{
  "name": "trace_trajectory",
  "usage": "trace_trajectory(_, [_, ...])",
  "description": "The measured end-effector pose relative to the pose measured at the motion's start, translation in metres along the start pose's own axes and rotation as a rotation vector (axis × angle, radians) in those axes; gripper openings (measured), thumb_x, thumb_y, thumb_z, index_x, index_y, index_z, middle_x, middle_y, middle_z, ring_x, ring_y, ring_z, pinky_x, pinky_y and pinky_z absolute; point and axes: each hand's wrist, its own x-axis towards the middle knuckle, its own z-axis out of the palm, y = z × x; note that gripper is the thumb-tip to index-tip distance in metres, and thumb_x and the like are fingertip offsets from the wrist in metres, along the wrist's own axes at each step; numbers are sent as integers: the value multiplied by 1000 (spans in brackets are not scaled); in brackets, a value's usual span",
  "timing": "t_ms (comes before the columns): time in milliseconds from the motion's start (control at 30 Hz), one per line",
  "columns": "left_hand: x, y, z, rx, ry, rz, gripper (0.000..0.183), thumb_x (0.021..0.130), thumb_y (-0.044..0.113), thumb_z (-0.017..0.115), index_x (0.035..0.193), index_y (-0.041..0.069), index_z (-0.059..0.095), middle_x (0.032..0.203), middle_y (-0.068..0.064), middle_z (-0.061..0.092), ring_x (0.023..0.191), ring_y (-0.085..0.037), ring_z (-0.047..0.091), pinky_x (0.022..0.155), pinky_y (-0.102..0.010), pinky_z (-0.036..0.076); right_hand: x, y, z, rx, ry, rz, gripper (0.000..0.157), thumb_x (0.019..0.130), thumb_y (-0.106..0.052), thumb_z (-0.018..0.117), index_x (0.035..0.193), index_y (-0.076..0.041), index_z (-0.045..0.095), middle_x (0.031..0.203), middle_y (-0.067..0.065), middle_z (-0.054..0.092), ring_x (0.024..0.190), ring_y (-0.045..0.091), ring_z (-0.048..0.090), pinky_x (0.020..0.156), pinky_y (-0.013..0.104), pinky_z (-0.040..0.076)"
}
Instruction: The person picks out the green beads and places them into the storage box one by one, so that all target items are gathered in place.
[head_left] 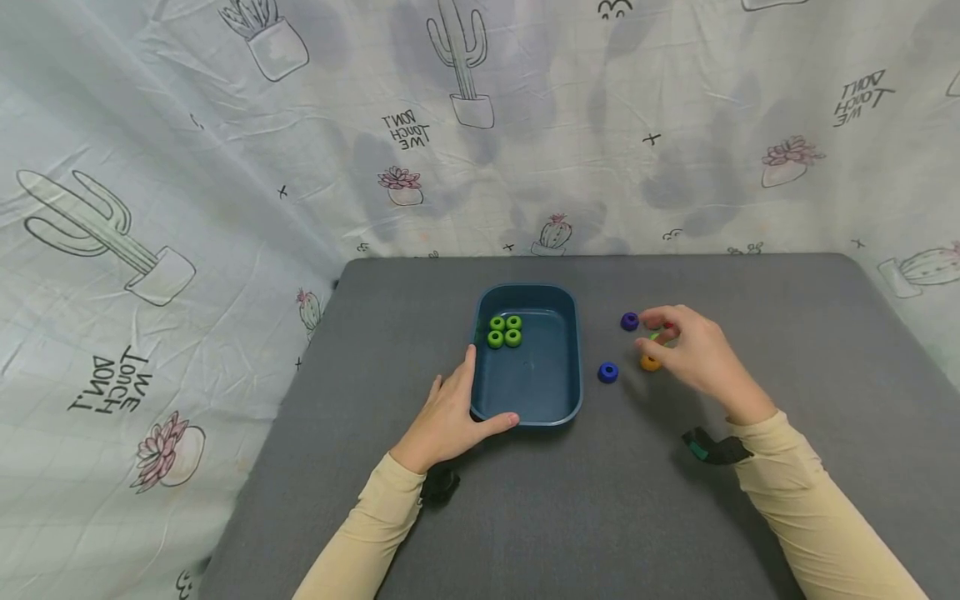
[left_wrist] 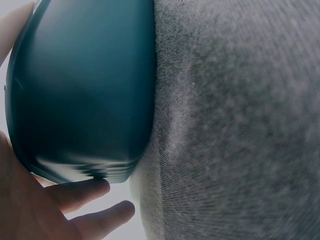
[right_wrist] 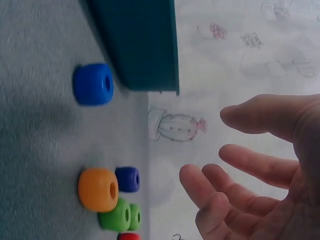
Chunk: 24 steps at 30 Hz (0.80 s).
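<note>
A dark blue plastic tray (head_left: 536, 379) stands on the grey table, with several green beads (head_left: 512, 337) grouped in its far left part. My left hand (head_left: 450, 421) rests on the tray's near left corner, thumb stretched along the near rim and fingers against the left side. Over a loose group of beads right of the tray, my right hand (head_left: 697, 350) hovers with thumb and fingers apart, holding nothing. Below it lie an orange bead (right_wrist: 98, 190), green beads (right_wrist: 116, 216) and a red bead (right_wrist: 129, 236), partly hidden by the hand in the head view.
Between tray and right hand are a blue bead (head_left: 608, 372) and a darker purple-blue bead (head_left: 630, 322). The grey table (head_left: 555, 508) ends at a white cloth (head_left: 525, 167) printed with cacti, hanging behind and to the left.
</note>
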Motion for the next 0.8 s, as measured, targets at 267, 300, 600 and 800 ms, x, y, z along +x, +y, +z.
trace_trajectory(267, [0, -1, 1, -12, 6, 1, 126, 85, 82, 63, 168, 16, -6, 175, -6, 12, 161, -26, 22, 127, -66, 6, 7, 17, 0, -16, 6, 41, 41, 102, -25, 68, 136, -1, 64, 132, 26, 61, 113, 43, 63, 86, 61, 52])
trace_trajectory(300, [0, -2, 1, -11, 6, 0, 126, 85, 82, 62, 168, 16, -6, 175, -6, 12, 161, -26, 22, 127, -66, 6, 7, 19, 1, -18, 4, 48, 42, 102, -25, 68, 136, -1, 64, 132, 27, 61, 114, 44, 63, 87, 62, 52])
trace_trajectory(600, [1, -3, 2, -8, 12, 5, 127, 84, 83, 62, 168, 16, -5, 175, -6, 13, 161, -25, 22, 127, -66, 7, 15, 42, 11, -81, -1, 44, 42, 100, -16, 68, 135, 6, 63, 125, 31, 60, 105, 45, 68, 84, 60, 55])
trace_trajectory(800, [1, -2, 2, -10, 12, 4, 126, 85, 83, 62, 168, 16, -5, 175, -5, 12, 161, -25, 22, 127, -66, 6, 18, 51, 14, -118, -26, 22, 39, 96, -6, 67, 133, 6, 65, 123, 32, 59, 101, 44, 69, 80, 57, 58])
